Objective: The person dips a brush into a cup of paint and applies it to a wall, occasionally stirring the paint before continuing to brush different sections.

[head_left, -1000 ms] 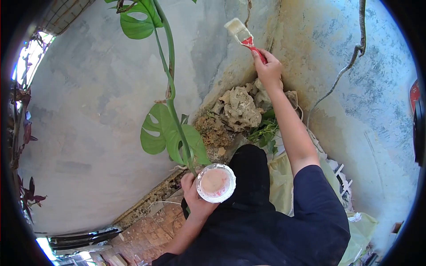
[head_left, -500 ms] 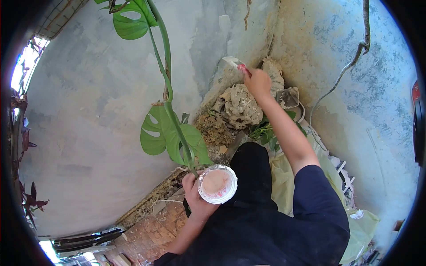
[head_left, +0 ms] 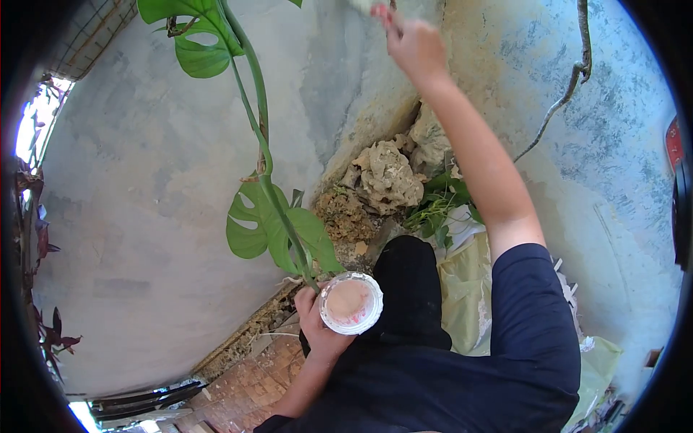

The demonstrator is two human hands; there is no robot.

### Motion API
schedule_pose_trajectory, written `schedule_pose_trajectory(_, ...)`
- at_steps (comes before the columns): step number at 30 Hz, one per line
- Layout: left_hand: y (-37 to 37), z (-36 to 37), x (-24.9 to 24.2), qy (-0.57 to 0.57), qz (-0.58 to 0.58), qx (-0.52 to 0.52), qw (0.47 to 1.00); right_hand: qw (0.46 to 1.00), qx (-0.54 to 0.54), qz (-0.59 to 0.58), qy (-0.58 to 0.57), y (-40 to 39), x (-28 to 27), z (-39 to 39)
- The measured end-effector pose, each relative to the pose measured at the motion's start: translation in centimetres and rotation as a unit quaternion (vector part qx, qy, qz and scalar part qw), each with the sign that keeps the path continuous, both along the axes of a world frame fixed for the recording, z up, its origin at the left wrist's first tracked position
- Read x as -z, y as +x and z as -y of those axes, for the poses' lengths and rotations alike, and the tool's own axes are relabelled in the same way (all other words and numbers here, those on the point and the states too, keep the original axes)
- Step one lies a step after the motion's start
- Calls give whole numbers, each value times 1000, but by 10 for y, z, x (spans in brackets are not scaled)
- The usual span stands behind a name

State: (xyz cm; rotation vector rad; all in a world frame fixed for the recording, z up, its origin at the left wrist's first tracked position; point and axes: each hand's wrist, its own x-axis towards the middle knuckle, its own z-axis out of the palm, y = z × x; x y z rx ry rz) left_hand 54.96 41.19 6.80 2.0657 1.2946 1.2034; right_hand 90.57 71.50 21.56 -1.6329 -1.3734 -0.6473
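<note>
My right hand is raised high against the wall near the corner, fingers wrapped round the red handle of a paintbrush. The brush's pale head is blurred and partly cut off by the top edge of the view. Low in the middle, my left hand grips a round white-rimmed tub from its left side. Inside the tub is a pinkish-beige paint-like mix with red smears. The grey-white wall has patchy, uneven colouring.
A monstera plant climbs in front of the left wall, its stem ending beside the tub. Rough rocks fill the corner, with leafy greens beside them. Yellowish plastic sheeting lies at the right, and a bare branch hangs along the right wall.
My right hand has moved up the wall with the paintbrush, from just above the rocks to the top of the view. The left hand still holds the tub in nearly the same place.
</note>
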Motion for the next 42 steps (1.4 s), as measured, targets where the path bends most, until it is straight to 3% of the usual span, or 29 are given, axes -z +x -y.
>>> schedule_pose_trajectory(3,-2,4,0,0,-11,2,1000,976,-3,-49,-212,-14,73,25)
schedule_pose_trajectory(5,-4,5,0,2,-15,5,1000,927,36,-41,-371,-5,127,31)
schedule_pose_trajectory(8,-5,7,-1,3,-17,10,1000,903,23,-39,-427,3,144,31)
schedule_pose_trajectory(11,-3,8,-4,6,-16,12,1000,916,31,-34,-398,-6,53,18)
schedule_pose_trajectory(15,-6,7,-4,0,-20,20,1000,980,58,29,-186,-1,-70,18)
schedule_pose_trajectory(18,-6,6,0,-2,-18,21,1000,992,46,28,-114,9,-127,23)
schedule_pose_trajectory(21,-5,5,1,0,-21,18,1000,997,31,61,22,18,-110,0)
schedule_pose_trajectory(23,-4,6,0,-2,-30,14,999,999,27,32,24,9,-79,1)
schedule_pose_trajectory(27,-4,8,0,8,-30,17,999,977,-8,3,-214,5,23,7)
schedule_pose_trajectory(29,-5,7,3,6,-18,21,1000,957,0,35,-289,14,30,21)
schedule_pose_trajectory(30,-4,5,2,19,-25,22,999,945,6,52,-322,19,25,23)
schedule_pose_trajectory(36,-2,6,0,30,-10,16,999,997,31,18,-70,10,-100,37)
schedule_pose_trajectory(41,-3,6,0,28,-16,23,999,998,31,9,53,8,-111,-3)
schedule_pose_trajectory(42,-3,5,1,32,-18,20,999,999,29,8,26,9,-102,-9)
